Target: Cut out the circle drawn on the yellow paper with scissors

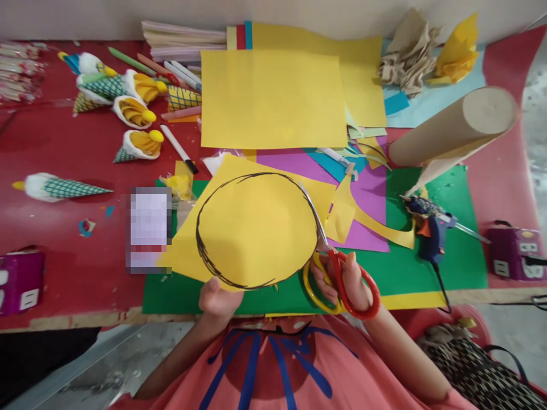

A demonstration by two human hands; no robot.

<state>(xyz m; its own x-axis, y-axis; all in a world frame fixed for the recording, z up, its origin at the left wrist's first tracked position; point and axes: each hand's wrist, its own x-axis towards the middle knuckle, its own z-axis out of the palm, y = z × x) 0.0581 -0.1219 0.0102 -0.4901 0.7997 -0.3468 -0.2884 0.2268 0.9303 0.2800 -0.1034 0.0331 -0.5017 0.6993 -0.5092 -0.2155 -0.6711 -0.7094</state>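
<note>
One glossy red bench (pixel 47 228) lies under the work, a flat green sheet (pixel 397 273) over its near middle. Above that sheet, thin, smooth yellow paper (pixel 256 228) bears a rough black circle (pixel 198 230); the left grip (pixel 220 302) pinches its near edge. Metal scissors (pixel 337 273) with red and yellow loops fill the right grip (pixel 356 287), nearer the circle's right side, long blades pointing away and slightly left, along the black line.
</note>
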